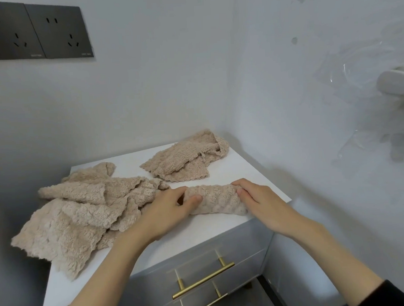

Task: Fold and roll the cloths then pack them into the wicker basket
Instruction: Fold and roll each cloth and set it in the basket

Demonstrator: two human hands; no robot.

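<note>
Hands hold one cloth near the front right corner of the white tabletop (247,171). Your left hand (169,211) grasps the left end of the rolled cloth (215,199), with the fingers curled over its top and the thumb on its near face. Your right hand (263,201) grasps the right end the same way. The roll lies flat on the tabletop, crosswise between both hands. A heap of unrolled beige cloths (81,212) lies just beside your left hand and overhangs the left edge. One crumpled cloth (187,160) lies at the back corner, apart from the roll. Two brass drawer handles (204,280) sit below the front edge.
</note>
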